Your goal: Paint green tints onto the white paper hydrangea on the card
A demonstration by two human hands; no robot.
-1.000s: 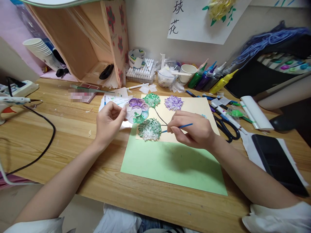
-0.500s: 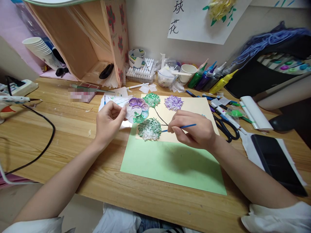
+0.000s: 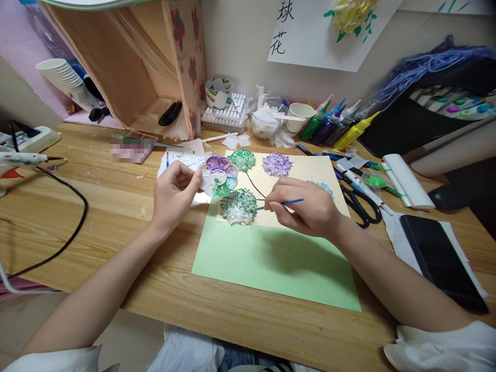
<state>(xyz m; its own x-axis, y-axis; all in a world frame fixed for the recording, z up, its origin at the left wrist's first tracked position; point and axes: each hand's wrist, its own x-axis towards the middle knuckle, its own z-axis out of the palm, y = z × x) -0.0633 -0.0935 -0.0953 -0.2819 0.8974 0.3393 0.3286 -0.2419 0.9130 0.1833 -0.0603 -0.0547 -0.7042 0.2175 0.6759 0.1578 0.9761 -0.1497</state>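
Observation:
Between thumb and fingers, my left hand [image 3: 176, 194] pinches a small paint palette [image 3: 217, 178] smeared with purple, green and teal. My right hand [image 3: 304, 206] grips a thin blue brush [image 3: 293, 201]; its tip points left, beside the lower green-and-white flower [image 3: 239, 205]. That flower lies on a cream sheet [image 3: 321, 165], along with a green flower [image 3: 242, 159], a purple flower [image 3: 277, 164] and a blue one [image 3: 322, 189] partly hidden by my right hand. Dark stem lines run between them. Under the cream sheet is a green sheet [image 3: 271, 268].
Black scissors [image 3: 362, 206] and a dark phone [image 3: 437, 258] lie on the right. Paint bottles [image 3: 333, 124], a paper cup [image 3: 300, 114] and a marker box [image 3: 227, 113] line the back. A glue gun [image 3: 23, 159] and black cable [image 3: 79, 222] are on the left.
My right hand has shifted slightly left with the brush, uncovering more of the blue flower. My left hand and the palette look unmoved.

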